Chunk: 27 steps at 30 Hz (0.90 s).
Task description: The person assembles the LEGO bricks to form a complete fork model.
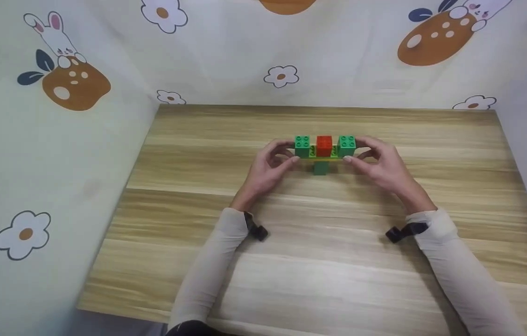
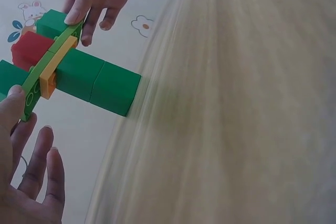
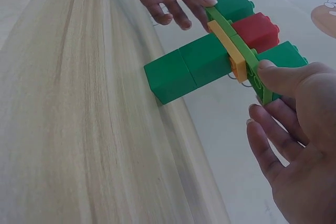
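Note:
A toy brick structure stands upright, its foot at the tabletop. Two stacked dark green bricks form its column. On these sits a short orange-yellow plate, topped by a long light green plate that reaches out to both sides. Along the top are a red brick in the middle and a green brick at each end. My left hand pinches the left end between thumb and fingers. The right end is pinched the same way by my right hand, with its lower fingers spread below in the right wrist view.
The wood-grain table extends all around the hands. Behind it and on the left hangs a pale wall covering with flowers and rabbits. Black wrist cameras sit on both forearms.

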Motion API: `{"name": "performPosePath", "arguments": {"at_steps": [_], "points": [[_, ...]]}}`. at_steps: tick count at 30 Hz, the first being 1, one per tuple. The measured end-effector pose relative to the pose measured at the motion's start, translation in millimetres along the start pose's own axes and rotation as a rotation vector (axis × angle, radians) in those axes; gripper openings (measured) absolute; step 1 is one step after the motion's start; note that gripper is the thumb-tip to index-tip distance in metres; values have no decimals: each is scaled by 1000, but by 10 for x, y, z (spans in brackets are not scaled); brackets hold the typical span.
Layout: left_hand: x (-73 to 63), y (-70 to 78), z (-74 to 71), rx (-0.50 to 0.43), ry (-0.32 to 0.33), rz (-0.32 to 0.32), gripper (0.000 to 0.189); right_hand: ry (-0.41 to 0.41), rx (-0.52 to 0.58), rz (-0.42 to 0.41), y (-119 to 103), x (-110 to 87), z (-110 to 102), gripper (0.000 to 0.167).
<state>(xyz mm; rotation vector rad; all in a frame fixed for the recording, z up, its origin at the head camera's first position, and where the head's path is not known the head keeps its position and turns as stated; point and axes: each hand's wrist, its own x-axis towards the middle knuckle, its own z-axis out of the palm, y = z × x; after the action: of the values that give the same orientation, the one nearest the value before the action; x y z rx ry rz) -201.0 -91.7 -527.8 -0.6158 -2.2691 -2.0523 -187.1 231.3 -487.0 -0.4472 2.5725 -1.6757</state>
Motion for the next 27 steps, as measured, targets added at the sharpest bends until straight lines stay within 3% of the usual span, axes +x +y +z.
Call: {"name": "performPosePath", "arguments": {"at_steps": [8, 16, 27], "points": [[5, -12, 17, -11, 9, 17, 41, 10, 7, 31, -5, -8, -15, 51], [-9, -13, 40, 15, 29, 6, 42, -7, 109, 7, 9, 6, -8, 52], [48, 12, 109, 48, 57, 35, 44, 46, 149, 6, 47, 30, -44, 59]]}}
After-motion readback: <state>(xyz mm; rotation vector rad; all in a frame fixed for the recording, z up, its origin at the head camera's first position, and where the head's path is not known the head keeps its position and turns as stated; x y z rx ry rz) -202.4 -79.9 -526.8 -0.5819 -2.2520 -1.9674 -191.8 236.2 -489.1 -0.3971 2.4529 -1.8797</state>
